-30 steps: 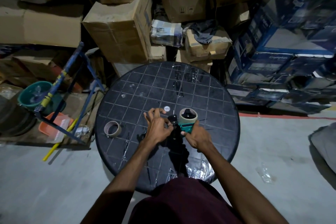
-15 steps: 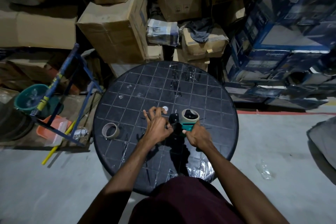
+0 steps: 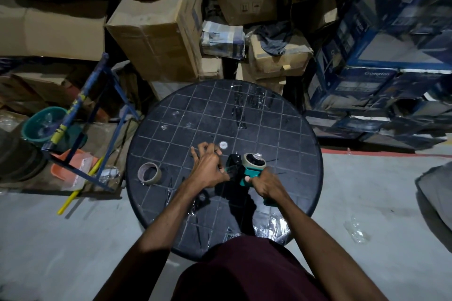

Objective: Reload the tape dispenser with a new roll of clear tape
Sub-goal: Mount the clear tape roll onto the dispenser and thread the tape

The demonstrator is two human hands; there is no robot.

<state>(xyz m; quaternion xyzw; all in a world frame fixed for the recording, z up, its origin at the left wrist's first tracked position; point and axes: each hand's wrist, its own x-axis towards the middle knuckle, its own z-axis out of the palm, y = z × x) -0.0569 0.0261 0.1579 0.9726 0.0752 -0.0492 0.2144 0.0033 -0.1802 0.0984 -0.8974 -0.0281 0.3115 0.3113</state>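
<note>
A teal and black tape dispenser [image 3: 241, 168] sits over the round black table [image 3: 288, 129], with a roll of tape [image 3: 254, 161] on its hub. My right hand [image 3: 267, 184] grips the dispenser's teal handle. My left hand [image 3: 208, 168] is at the dispenser's black front end, thumb and forefinger pinched there while the other fingers spread upward; what they pinch is too small to tell. A second tape roll [image 3: 149, 173] lies flat on the table's left side.
A small white disc [image 3: 223, 145] lies just beyond my left hand. Scraps of clear tape stick to the tabletop. Cardboard boxes [image 3: 156, 39] and blue cartons [image 3: 367, 76] crowd behind the table. A blue metal frame [image 3: 80, 115] and green bucket [image 3: 41, 124] stand left.
Both hands stay at the dispenser. My left hand's fingers have shifted slightly at the front end. The camera has tilted a little.
</note>
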